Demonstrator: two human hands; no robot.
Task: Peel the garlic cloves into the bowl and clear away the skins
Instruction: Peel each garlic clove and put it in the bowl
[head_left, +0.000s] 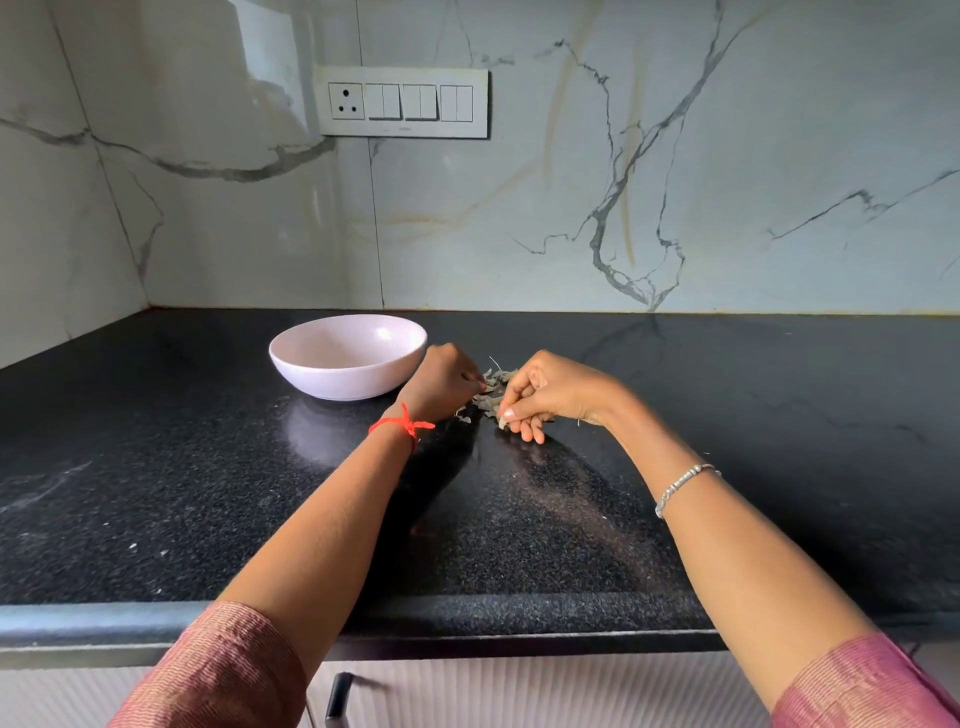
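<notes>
Nearest: cabinet handle (337, 693) under the table (208, 467) edge, and pink sleeves (218, 670) at both elbows. Both forearms reach fwd over the black speckled top. There's a red thread (404, 425) on the left wrist and a bracelet (683, 483) on the right.

Mid: the skins (491, 392) sit in a small loose grey heap betw. the two hands, touching both. The heap's long axis runs approx. near-left to far-right.
- Right hand (553, 397): fingers curled, thumb + forefinger pinching a bit of skin at the heap's near end.
- Left hand (445, 384): seen from the back, fingers curled w/ tips at the heap's left edge. Can't tell if it holds anything.
- No whole clove visible.

Further: bowl (348, 358), pale pink, upright, just beside the left hand on its left and a bit further back. Its bottom is hidden by the rim, so can't say if cloves are in it.

Judgement: this looks like the clearing stage. The skins need gathering inward from both sides, and the heap is equally close to both hands. The bowl is on the left hand's side only, so skins should go away from it. Light flakes prob. scatter easily.

Far: marble wall (727, 156) w/ a switch plate (402, 101).
</notes>
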